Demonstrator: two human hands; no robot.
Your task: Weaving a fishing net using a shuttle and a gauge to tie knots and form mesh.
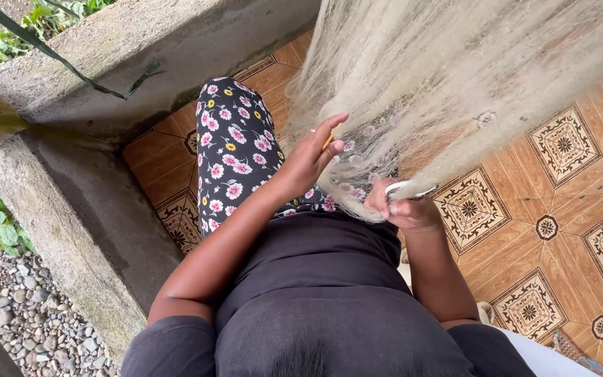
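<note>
My right grip [403, 208] is pressed together, pinching small scissors and net edge; my left [312, 157] pinches a yellow needle [328, 142], fingers half spread. The net [448, 84] hangs over my lap; its fine mesh could snag or get cut wrongly.

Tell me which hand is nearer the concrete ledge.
Left. The left hand is raised into the pale fishing net above the floral-trousered knee, on the concrete ledge side. The right hand grips net strands lower, over the patterned tile floor.
</note>
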